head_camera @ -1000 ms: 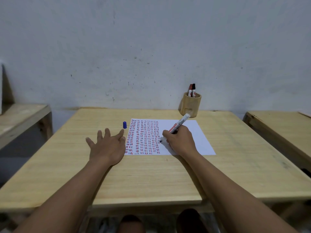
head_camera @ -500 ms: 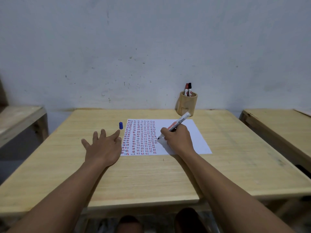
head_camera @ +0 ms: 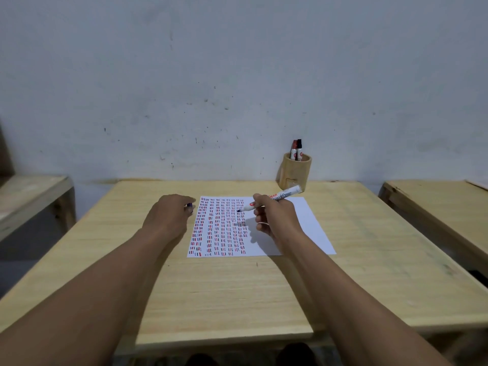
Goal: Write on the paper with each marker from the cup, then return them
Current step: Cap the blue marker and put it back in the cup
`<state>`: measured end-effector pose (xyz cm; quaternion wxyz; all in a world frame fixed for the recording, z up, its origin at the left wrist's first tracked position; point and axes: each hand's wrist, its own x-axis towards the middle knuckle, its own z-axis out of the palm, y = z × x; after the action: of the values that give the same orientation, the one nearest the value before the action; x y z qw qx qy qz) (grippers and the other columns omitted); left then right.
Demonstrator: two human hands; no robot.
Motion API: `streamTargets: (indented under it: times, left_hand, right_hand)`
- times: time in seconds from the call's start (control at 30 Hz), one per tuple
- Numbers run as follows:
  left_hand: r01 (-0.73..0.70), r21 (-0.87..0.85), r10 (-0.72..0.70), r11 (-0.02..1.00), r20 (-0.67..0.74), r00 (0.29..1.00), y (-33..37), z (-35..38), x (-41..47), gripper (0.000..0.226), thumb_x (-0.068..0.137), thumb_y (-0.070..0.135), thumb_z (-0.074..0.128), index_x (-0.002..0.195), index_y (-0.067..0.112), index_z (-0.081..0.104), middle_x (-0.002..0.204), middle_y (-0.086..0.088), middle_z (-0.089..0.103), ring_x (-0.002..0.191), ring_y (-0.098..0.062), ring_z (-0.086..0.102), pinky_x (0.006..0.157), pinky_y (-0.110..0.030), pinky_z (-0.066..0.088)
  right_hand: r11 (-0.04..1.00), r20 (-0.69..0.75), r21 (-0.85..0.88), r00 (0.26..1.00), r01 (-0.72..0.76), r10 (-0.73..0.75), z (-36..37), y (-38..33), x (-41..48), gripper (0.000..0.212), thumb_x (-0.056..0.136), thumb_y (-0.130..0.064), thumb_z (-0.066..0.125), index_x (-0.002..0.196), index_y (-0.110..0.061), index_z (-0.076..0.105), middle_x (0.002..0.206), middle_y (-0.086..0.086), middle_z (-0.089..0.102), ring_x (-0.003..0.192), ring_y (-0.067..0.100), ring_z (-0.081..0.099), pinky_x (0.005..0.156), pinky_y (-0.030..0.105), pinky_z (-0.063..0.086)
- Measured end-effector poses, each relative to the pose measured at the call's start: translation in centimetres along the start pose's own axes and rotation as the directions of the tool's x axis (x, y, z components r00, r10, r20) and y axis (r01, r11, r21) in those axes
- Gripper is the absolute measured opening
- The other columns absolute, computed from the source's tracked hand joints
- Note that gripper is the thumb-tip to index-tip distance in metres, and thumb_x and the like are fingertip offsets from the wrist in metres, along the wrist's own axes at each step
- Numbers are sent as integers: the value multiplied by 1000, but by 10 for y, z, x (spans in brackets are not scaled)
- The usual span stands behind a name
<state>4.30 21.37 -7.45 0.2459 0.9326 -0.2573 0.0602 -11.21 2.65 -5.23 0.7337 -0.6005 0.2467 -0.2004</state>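
A white paper (head_camera: 303,228) filled with rows of red, blue and black dashes lies on the wooden table (head_camera: 237,286). My right hand (head_camera: 274,217) grips a white marker (head_camera: 280,196), lifted above the paper with its dark tip pointing left. My left hand (head_camera: 169,215) has its fingers curled over the small blue cap (head_camera: 189,206) just left of the paper's top corner. A wooden cup (head_camera: 295,173) at the back holds a red marker (head_camera: 293,149) and a black marker (head_camera: 299,149).
A pale wall rises right behind the table. A second wooden table (head_camera: 443,207) stands to the right and a wooden bench (head_camera: 29,196) to the left, with gaps between them and my table.
My left hand moved forward from flat beside the paper and closed over the blue cap. My right hand lifted the marker off the paper and rose a little.
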Motion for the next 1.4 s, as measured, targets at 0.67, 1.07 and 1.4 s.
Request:
streamTargets:
  times: [0.67,1.07,1.4]
  left_hand:
    - [100,-750,-110,654,36,993,86,-32,-34,11,88,18,73,97,19,80,94,-1,75,83,-16,62,79,-33,50]
    - [155,-785,-58,600,151,987,114,-40,-44,13,93,15,67,101,16,77,105,-9,76,84,-15,60,73,-28,50]
    - [118,-790,-51,601,110,993,121,-45,-45,12,95,17,66,96,19,78,99,-5,77,88,-16,63,74,-28,53]
  right_hand:
    - [962,-12,274,1000,-14,18,2,-29,-21,15,90,-5,66,89,7,74,64,6,56,54,12,52,50,18,52]
    - [942,21,337,1000,5,-13,-9,-37,-23,28,92,-9,70,108,14,70,64,6,64,52,11,60,49,18,54]
    - [896,60,434,995,-94,75,-5,-38,-28,12,90,-10,75,93,1,72,67,6,64,55,10,61,52,17,57]
